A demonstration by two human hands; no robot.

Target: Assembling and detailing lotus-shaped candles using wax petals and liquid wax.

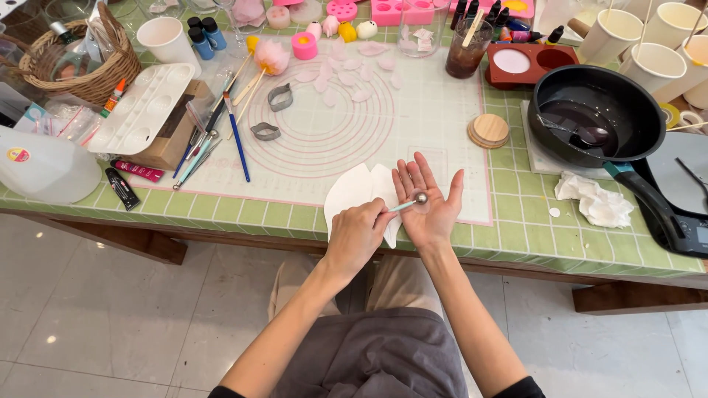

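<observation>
My right hand [428,200] lies palm up over the table's front edge with a thin, pale, translucent petal [424,208] resting on the palm. My left hand [359,234] grips a ball-tipped modelling tool [407,204] with a light teal handle. Its metal ball presses on the petal in my right palm. Under both hands lies a white petal-shaped sheet [354,190] on the silicone mat [435,118]. More pale pink petals [346,74] are scattered at the mat's far side, next to a pink flower on a stick [270,59].
Two metal cutters [279,97] and brushes [237,136] lie on the mat's left. A white palette [144,107], basket [74,63] and jug [44,169] stand further left. A round wooden lid [488,130], black pan [597,114], paper cups [649,44], crumpled tissue [596,203] and scale [682,184] are right.
</observation>
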